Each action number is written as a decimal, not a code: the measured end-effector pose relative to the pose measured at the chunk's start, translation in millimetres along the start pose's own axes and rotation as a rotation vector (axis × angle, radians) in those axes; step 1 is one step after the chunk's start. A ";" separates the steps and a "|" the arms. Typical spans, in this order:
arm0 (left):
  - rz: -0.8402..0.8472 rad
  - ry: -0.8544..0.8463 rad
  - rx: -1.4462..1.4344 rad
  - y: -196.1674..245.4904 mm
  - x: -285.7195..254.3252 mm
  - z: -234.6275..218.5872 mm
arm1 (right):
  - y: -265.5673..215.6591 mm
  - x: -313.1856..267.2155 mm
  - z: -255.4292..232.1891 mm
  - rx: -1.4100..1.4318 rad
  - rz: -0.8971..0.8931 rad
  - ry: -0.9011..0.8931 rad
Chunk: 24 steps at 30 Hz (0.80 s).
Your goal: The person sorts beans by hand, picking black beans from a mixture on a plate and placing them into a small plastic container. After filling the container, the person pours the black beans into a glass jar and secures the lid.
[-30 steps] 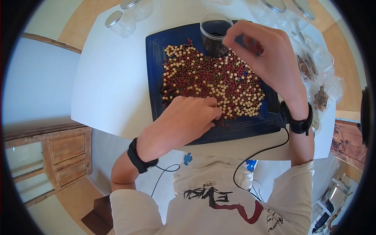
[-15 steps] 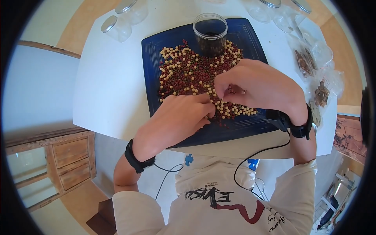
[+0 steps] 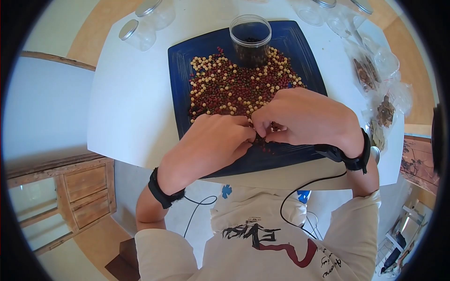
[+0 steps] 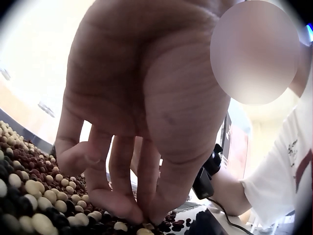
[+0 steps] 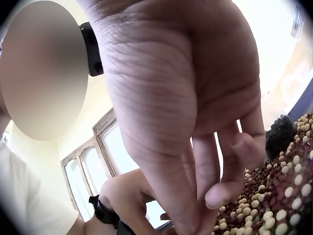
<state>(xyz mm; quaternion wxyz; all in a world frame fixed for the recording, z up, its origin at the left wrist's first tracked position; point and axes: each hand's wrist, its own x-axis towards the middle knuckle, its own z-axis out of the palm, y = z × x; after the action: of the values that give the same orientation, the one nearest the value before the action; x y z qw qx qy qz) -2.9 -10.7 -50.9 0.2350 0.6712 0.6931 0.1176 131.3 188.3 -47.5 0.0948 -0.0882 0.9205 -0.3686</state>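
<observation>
Red, cream, green and black beans [image 3: 227, 86] lie mixed over a square blue tray [image 3: 300, 42]. Near the tray's front edge, my left hand [image 3: 206, 143] has its fingers bent down into the beans, thumb and fingertips brought together on them. Facing it, my right hand [image 3: 311, 117] pinches with thumb and forefinger at the same spot, where a dark patch of beans shows between the two hands. The right fingertips run off the bottom of the right wrist view. A clear jar [image 3: 251, 54] with black beans inside stands on the tray's far part.
Clear jars with metal lids [image 3: 140, 35] stand at the table's back left, more at the back right. Plastic bags [image 3: 386, 107] with brown dried pieces lie along the right side. A black cable [image 3: 286, 201] runs from my right wrist strap past the table's front edge.
My right hand has come from beside the jar down to the front of the tray, next to my left hand. The left hand has stayed low over the beans.
</observation>
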 end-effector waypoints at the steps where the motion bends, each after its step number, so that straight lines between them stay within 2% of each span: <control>1: -0.003 0.014 -0.013 -1.7 -1.4 -2.0 | -0.2 0.5 1.0 -0.015 0.000 -0.006; 4: 0.016 0.098 -0.028 -11.4 -6.2 -11.2 | 0.2 5.0 4.7 0.005 0.040 -0.082; 5: 0.016 0.098 -0.028 -13.6 -7.2 -17.0 | 1.1 5.7 6.6 0.004 0.040 -0.081; 7: -0.010 0.217 -0.101 -14.1 -6.5 -32.8 | 1.9 7.2 10.4 -0.026 -0.026 -0.057; 12: -0.011 0.303 -0.124 -18.8 6.3 -57.9 | -2.5 10.4 15.4 -0.037 -0.002 -0.102; 14: -0.018 0.371 -0.095 -18.0 16.1 -67.1 | -1.4 8.7 18.2 -0.057 -0.013 -0.092; 19: 0.092 0.576 -0.014 -23.8 52.2 -82.4 | -0.3 7.4 20.2 -0.026 -0.033 -0.083; 24: 0.109 0.632 0.052 -37.0 79.7 -82.5 | -2.9 6.0 20.4 -0.058 -0.045 -0.062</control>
<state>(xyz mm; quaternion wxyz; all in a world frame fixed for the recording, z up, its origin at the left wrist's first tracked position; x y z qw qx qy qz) -74.3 77.9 -10.9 -0.0157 0.6436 0.6974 0.3150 130.7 171.3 -60.6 0.1121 -0.1231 0.9252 -0.3409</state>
